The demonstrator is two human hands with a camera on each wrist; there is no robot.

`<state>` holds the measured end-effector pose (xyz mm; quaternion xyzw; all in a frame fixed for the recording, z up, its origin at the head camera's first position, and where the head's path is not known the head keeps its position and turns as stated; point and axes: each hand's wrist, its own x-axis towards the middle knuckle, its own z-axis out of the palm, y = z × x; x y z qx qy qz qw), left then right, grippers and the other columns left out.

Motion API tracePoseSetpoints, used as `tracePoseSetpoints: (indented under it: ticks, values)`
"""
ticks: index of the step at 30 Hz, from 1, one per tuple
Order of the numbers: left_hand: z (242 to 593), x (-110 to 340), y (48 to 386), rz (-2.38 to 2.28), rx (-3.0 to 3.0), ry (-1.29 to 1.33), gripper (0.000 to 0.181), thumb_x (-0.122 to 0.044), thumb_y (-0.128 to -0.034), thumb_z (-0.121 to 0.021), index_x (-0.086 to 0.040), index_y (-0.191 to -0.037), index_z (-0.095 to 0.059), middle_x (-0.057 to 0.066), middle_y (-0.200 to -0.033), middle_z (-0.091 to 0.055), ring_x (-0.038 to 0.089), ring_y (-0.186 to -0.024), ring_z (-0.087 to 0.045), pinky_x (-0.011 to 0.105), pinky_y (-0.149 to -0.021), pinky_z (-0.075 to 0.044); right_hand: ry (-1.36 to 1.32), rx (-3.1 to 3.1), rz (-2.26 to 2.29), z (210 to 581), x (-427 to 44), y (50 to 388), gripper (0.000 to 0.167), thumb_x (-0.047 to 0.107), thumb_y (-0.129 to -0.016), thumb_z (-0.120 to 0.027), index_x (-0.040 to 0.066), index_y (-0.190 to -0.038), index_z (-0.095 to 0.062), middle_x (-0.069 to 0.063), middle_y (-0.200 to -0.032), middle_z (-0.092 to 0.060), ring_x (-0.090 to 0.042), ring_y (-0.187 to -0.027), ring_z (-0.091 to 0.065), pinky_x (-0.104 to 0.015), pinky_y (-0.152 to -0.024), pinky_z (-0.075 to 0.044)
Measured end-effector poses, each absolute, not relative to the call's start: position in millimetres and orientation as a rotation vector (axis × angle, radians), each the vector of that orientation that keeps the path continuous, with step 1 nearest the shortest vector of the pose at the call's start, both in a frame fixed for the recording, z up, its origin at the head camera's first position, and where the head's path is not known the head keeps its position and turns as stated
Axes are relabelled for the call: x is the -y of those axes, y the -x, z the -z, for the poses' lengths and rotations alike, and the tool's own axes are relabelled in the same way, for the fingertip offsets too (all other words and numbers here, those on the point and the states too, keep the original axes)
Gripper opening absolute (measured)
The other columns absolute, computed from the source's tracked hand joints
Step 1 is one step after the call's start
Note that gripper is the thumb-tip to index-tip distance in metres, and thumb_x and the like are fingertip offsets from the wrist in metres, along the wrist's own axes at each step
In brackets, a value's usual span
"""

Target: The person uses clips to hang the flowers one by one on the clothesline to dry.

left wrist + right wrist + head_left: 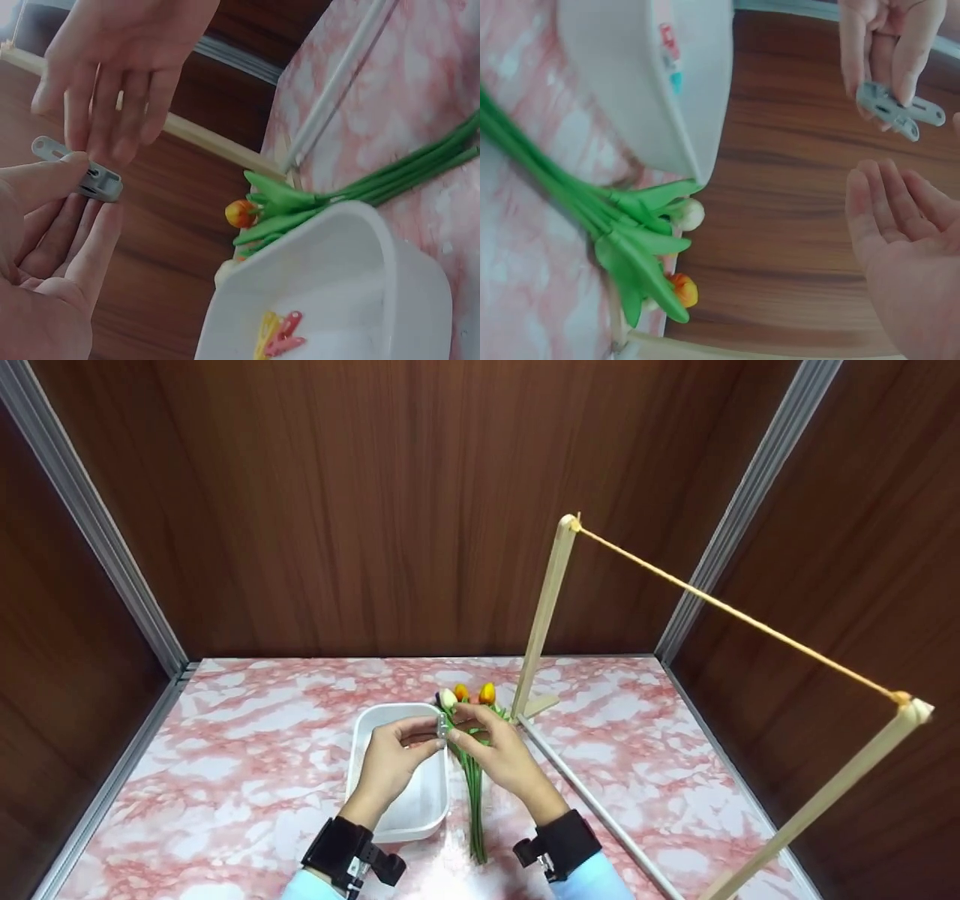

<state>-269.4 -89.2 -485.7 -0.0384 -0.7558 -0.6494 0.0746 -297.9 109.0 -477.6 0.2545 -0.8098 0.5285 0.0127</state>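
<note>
A grey clothespin (442, 726) is pinched between the thumb and fingers of my left hand (391, 757), above the right rim of a white basin (401, 835). In the left wrist view the clothespin (100, 180) lies across the fingertips of that hand (52, 247). My right hand (504, 751) is close beside it; in the right wrist view its fingers (881, 196) are extended and apart from the clothespin (892, 110). Yellow (265, 334) and red clothespins (286, 336) lie inside the basin.
Artificial tulips with green stems (475, 802) lie right of the basin, with orange (487, 693) and white heads (448, 698). To the right stands a wooden frame (546, 619) with a yellow cord (739, 615) between its posts and a pale bar (600, 810) along its base.
</note>
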Motion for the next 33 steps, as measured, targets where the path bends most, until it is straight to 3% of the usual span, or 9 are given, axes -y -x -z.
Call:
tracePoseSetpoints:
  ticks: [13, 23, 33]
  values:
    - [483, 74, 265, 1.995, 2.225, 0.245, 0.029, -0.005, -0.0947, -0.082, 0.003, -0.123, -0.079, 0.022, -0.12, -0.082, 0.026, -0.109, -0.081, 0.016, -0.086, -0.062, -0.796, 2.444, -1.797, 469, -110, 295, 0.038, 0.014, -0.102, -0.076, -0.005, -0.135, -0.071, -0.024, -0.128, -0.075, -0.032, -0.121, -0.073, -0.02, -0.098, -0.061]
    - [488, 72, 263, 1.935, 2.272, 0.229, 0.031, -0.016, -0.0951, -0.085, -0.003, -0.123, -0.079, 0.017, -0.12, -0.083, 0.022, -0.109, -0.079, 0.018, -0.086, -0.061, -0.75, 2.465, -1.687, 467, -114, 295, 0.032, 0.017, -0.1, -0.079, -0.001, -0.126, -0.077, -0.02, -0.123, -0.079, -0.029, -0.112, -0.076, -0.02, -0.091, -0.06]
    - [490, 70, 263, 1.927, 2.268, 0.261, 0.027, -0.014, -0.0951, -0.084, -0.004, -0.12, -0.08, 0.016, -0.119, -0.082, 0.024, -0.11, -0.08, 0.018, -0.087, -0.062, -0.708, 2.459, -1.708, 465, -118, 298, 0.031, 0.015, -0.099, -0.08, -0.002, -0.125, -0.078, -0.021, -0.114, -0.082, -0.024, -0.105, -0.077, -0.021, -0.09, -0.06]
